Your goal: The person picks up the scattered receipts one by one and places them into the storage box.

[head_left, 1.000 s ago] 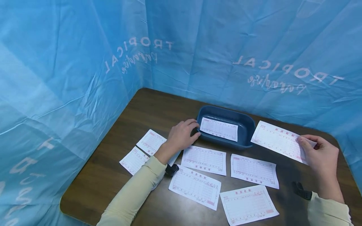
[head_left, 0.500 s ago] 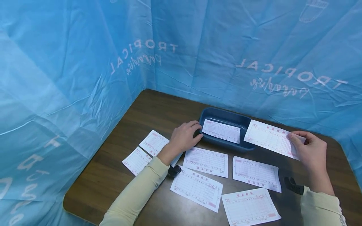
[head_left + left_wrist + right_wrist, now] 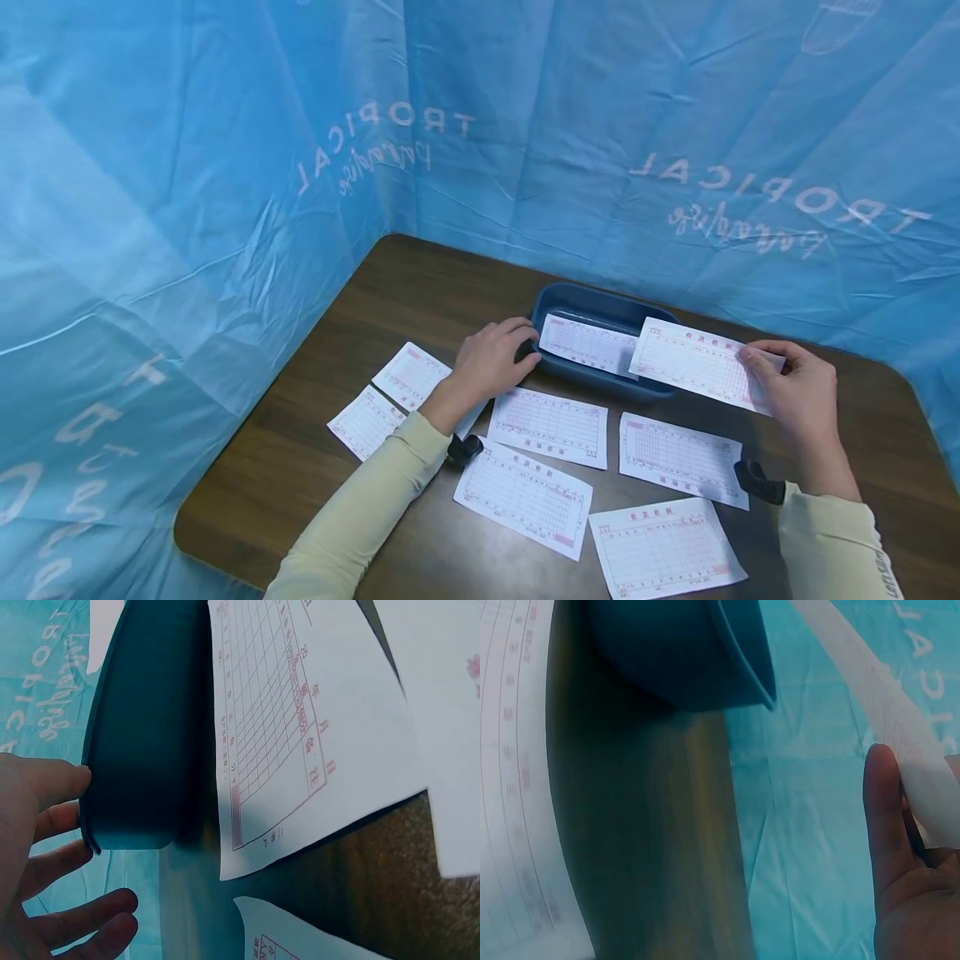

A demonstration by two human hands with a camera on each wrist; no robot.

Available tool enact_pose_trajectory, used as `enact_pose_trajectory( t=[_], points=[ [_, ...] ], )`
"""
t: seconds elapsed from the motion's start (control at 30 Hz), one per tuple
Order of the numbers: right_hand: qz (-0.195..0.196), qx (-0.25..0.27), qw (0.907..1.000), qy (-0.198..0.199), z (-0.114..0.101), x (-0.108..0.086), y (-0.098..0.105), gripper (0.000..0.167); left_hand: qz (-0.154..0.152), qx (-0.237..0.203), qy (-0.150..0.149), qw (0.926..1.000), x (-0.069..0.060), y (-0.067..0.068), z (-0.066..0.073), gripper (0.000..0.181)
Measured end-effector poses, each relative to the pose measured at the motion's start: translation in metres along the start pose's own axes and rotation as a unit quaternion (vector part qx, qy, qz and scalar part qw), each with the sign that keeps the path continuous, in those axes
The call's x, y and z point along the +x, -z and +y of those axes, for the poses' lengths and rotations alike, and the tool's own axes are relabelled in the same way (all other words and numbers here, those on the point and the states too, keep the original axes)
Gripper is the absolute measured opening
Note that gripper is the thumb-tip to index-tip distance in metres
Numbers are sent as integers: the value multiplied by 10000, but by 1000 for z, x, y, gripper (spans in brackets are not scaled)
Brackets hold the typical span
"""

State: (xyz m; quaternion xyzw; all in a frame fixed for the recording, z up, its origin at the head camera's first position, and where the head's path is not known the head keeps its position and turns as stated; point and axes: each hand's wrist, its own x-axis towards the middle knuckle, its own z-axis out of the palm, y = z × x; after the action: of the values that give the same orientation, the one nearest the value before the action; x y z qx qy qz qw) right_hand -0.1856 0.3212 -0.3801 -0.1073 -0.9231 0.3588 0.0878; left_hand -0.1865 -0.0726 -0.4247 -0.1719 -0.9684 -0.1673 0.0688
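A dark blue bin (image 3: 600, 382) stands near the table's back edge with one printed slip (image 3: 585, 342) inside. My left hand (image 3: 491, 360) grips the bin's left end; in the left wrist view the thumb and fingers of the left hand (image 3: 52, 847) meet the rim of the bin (image 3: 142, 735). Between thumb and fingers my right hand (image 3: 802, 387) pinches another printed slip (image 3: 693, 360) by its right end. The far end of that slip hangs over the bin's right part. In the right wrist view the held slip (image 3: 900, 727) bends upward from the right hand (image 3: 915, 892), beside the bin (image 3: 682, 660).
Several printed slips lie in front of the bin, among them one in the middle (image 3: 551, 427), one to the right (image 3: 678, 458) and one nearest me (image 3: 667, 550). More lie at the left (image 3: 367, 422). A blue curtain (image 3: 465, 167) hangs behind the brown table (image 3: 300, 417).
My right hand has moved left with the slip, bringing its far end from beside the bin to over it. My left hand stays at the bin's left end.
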Motion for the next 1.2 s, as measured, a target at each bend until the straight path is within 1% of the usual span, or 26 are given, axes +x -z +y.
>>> enact_pose_trajectory(
  t=[0.13, 0.37, 0.6, 0.83, 1.03, 1.2],
  points=[
    [-113, 62, 9999, 35, -5, 3, -8, 55, -11, -59, 23, 10000, 1, 0, 0, 38],
    [-191, 144, 9995, 182, -12, 6, -18, 54, 60, -86, 36, 9999, 1, 0, -1, 37],
    [-232, 123, 9991, 327, -16, 7, -23, 51, 91, -111, -51, 9999, 2, -1, -1, 36],
    [-361, 12, 9983, 448, -22, 13, -31, 50, 48, -153, -4, 9999, 1, -2, -3, 36],
    [-423, -50, 9973, 603, -28, 19, -36, 48, 140, -160, -62, 9998, 2, -1, -4, 36],
    [-518, -39, 9965, 649, -34, 22, -41, 46, 123, -249, -90, 9996, 2, -1, -3, 35]
  ],
)
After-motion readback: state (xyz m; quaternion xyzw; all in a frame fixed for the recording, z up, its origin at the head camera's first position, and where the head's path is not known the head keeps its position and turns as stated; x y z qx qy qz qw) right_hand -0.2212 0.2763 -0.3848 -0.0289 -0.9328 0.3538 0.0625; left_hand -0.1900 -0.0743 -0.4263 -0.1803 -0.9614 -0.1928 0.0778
